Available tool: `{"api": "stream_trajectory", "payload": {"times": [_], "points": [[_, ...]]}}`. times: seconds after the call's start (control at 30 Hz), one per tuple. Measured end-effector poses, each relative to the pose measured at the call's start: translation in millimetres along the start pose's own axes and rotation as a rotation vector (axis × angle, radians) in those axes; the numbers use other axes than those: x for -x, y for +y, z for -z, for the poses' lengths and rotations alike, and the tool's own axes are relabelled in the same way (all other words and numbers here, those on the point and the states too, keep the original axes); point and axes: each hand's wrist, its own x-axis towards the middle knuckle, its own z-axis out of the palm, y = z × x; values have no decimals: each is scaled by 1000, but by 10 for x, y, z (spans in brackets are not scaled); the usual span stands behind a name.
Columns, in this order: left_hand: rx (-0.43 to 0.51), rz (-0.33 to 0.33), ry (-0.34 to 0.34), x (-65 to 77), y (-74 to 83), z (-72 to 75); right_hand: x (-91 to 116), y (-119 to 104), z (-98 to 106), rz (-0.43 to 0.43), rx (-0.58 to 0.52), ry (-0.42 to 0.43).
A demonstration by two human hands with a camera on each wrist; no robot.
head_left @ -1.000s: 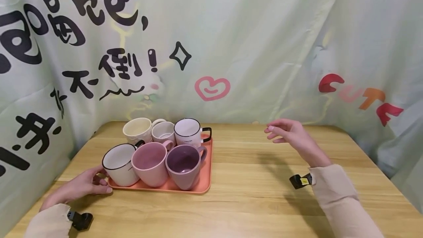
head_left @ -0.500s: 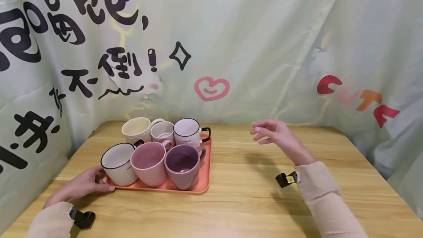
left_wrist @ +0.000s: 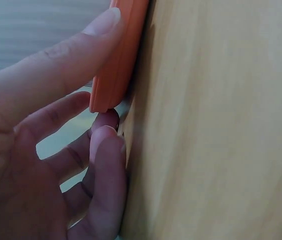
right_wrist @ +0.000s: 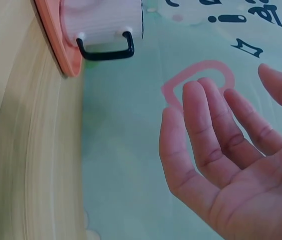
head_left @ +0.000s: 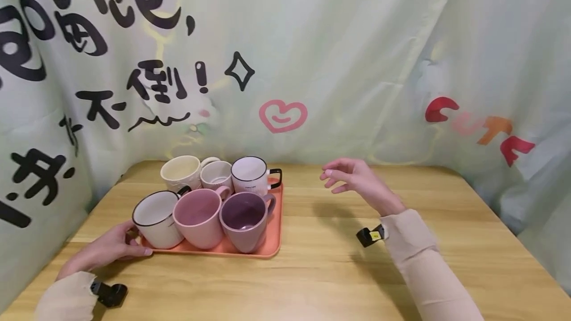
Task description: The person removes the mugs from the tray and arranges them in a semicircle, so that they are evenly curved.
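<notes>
An orange-red tray (head_left: 277, 222) on the table bears several mugs in two rows. Along the front stand a white mug with a black rim (head_left: 156, 219), a pink mug (head_left: 199, 219) and a purple mug (head_left: 244, 222). Behind them are a cream mug (head_left: 180, 171), a small pale cup (head_left: 216, 175) and a white mug with a black handle (head_left: 250, 176). My left hand (head_left: 109, 247) grips the tray's front left corner, thumb (left_wrist: 66, 62) along the front side, fingers bent at the corner. My right hand (head_left: 357, 182) hovers above the table, right of the tray, fingers loosely bent and holding nothing.
The wooden table (head_left: 321, 281) reaches back to a printed pale green curtain (head_left: 339, 63), which also hangs along both sides. Small black wrist cameras sit at the left cuff (head_left: 109, 294) and the right cuff (head_left: 371, 235).
My right hand has moved left through the air, closer to the tray. The left hand stays at the tray's corner, and the head view has shifted slightly.
</notes>
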Motion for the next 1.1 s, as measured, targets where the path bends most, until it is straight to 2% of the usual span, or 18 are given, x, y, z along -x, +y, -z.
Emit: {"api": "stream_trajectory", "payload": {"times": [0.1,0.43,0.6,0.93,1.1], "points": [[-19,2,1,-49,-8,-19,-15,-14,-21,-5,-13,-21],[-21,39,27,-20,60,-22,-149,-9,-267,12,-40,-98],[-7,25,26,4,40,-8,-211,6,-410,19,-50,-130],[-1,8,23,-3,9,-22,-285,50,-663,2,-65,-153],[7,32,17,-5,21,-12,-324,49,-774,30,-54,-149]]}}
